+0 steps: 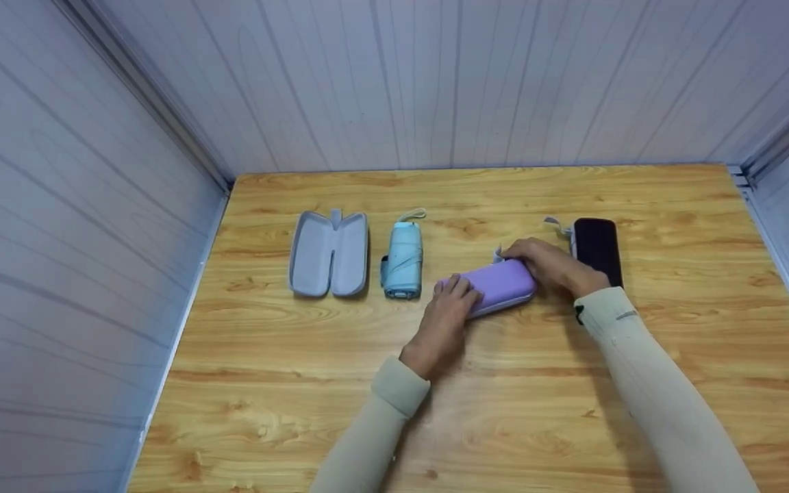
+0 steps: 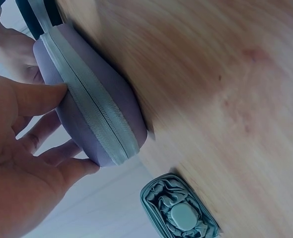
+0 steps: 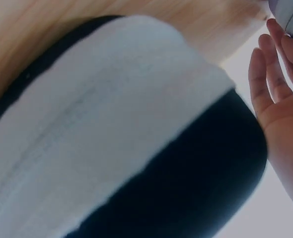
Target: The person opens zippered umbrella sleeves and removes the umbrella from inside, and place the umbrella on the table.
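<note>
A purple zippered glasses case (image 1: 501, 284) lies on the table between both hands. My left hand (image 1: 444, 311) holds its left end, fingers over the top; in the left wrist view, the thumb and fingers of the left hand (image 2: 27, 134) spread round the case (image 2: 84, 99) beside its grey zip. At the far right corner, by a grey strap tab (image 1: 498, 255), my right hand (image 1: 552, 263) grips the case with bent fingers. What its fingertips pinch is hidden. The right wrist view shows this hand (image 3: 283, 104) partly, behind a black zippered case (image 3: 201, 178).
An open grey glasses case (image 1: 348, 253) lies at the left on the wooden table (image 1: 285, 383). Beside it is a folded light-blue umbrella (image 1: 405, 260) with a wrist loop. The black case (image 1: 598, 250) lies right beside my right wrist. Panel walls (image 1: 422, 82) enclose the table.
</note>
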The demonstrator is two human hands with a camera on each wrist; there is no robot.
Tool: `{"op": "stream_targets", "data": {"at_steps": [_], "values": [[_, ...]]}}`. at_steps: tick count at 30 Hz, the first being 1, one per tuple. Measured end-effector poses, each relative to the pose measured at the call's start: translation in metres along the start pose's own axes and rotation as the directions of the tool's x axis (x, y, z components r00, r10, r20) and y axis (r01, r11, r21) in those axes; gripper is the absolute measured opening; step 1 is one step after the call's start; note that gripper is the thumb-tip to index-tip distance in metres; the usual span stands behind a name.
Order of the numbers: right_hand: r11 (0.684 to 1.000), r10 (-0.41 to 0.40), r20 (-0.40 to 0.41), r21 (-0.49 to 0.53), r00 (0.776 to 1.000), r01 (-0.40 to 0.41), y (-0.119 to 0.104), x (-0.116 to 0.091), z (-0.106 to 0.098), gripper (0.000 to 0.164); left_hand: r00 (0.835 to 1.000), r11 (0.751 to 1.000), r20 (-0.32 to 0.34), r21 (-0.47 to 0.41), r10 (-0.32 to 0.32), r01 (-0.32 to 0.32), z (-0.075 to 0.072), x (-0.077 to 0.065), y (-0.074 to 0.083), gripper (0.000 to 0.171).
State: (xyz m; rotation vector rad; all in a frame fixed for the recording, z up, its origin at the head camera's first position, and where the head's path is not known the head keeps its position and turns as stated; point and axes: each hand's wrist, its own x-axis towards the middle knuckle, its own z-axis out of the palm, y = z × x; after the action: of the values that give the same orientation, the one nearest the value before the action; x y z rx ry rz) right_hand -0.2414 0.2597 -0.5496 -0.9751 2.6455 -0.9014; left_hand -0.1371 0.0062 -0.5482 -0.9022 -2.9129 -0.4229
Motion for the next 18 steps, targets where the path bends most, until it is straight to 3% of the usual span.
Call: {"op": "stream_targets", "data": {"at_steps": [5, 12, 18], "values": [[0.995, -0.101, -0.003, 0.010, 0.995, 0.101, 0.001, 0.000, -0.003, 0.031, 1.000, 1.000, -0.008, 0.013, 0.011, -0.011, 0.001, 0.000, -0.002, 0.041], [0.992, -0.104, 0.088, -0.061, 0.991, 0.110, 0.003, 0.004, -0.009, 0.025, 0.999, 0.999, 0.003, -0.014, 0.039, -0.039, -0.001, -0.002, -0.005, 0.048], [0.990, -0.129, 0.113, -0.038, 0.985, 0.134, 0.006, 0.003, -0.010, 0.020, 0.998, 0.997, -0.007, -0.034, 0.062, -0.062, -0.001, -0.004, -0.008, 0.043]]}}
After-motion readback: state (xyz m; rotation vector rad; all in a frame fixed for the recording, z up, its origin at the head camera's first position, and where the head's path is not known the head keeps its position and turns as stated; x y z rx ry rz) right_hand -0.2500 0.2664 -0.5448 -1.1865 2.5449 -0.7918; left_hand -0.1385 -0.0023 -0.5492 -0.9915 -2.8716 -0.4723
